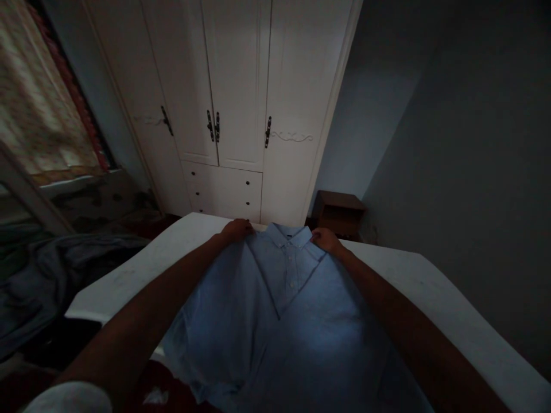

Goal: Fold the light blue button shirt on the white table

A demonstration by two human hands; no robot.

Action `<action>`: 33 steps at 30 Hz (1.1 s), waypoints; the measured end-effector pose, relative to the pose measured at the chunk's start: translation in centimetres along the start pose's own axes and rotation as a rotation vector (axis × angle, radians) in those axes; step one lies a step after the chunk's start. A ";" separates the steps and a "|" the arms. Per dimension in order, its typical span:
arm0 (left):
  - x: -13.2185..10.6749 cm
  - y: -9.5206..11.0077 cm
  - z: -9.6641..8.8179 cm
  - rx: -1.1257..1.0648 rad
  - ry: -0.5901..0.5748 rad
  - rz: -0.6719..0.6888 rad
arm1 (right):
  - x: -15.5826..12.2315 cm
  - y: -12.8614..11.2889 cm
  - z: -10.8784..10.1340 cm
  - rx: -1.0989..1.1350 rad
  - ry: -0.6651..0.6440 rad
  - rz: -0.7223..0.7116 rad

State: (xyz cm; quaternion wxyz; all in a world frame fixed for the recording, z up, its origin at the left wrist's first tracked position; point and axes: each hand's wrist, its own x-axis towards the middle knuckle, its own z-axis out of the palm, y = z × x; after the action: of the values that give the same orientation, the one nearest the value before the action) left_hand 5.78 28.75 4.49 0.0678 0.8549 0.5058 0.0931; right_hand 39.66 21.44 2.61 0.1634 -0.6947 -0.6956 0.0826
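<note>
A light blue button-up shirt (297,321) is spread over a white table (396,267), its collar at the far side and its lower part hanging toward me over the near edge. My left hand (237,229) grips the shirt at the shoulder left of the collar, fingers closed on the cloth. On the other side, my right hand (326,238) pinches the cloth at the shoulder close by the collar. A few buttons show down the front placket below the collar.
Behind the table stands a white wardrobe (236,74) with dark handles and drawers. A small brown cabinet (342,202) sits by the right wall. Dark clothes (47,281) are heaped at the left, below a curtained window (43,97).
</note>
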 end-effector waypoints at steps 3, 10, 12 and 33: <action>0.4 -0.6 -0.1 -0.007 -0.028 0.018 | 0.3 0.7 0.1 0.049 0.002 -0.027; -0.3 0.2 -1.0 0.120 -0.055 -0.004 | 0.0 0.8 0.7 0.094 0.054 -0.053; -0.5 0.9 -1.1 0.176 -0.043 -0.035 | -0.3 0.6 0.7 0.101 0.070 -0.049; 1.2 1.6 -0.4 0.254 0.001 -0.303 | -0.8 0.5 0.6 0.038 0.068 -0.017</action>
State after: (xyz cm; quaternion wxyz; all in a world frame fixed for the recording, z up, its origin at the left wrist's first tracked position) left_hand 7.70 29.07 5.30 -0.0275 0.7707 0.6364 0.0174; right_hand 39.93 20.71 1.82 0.2007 -0.6880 -0.6938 0.0709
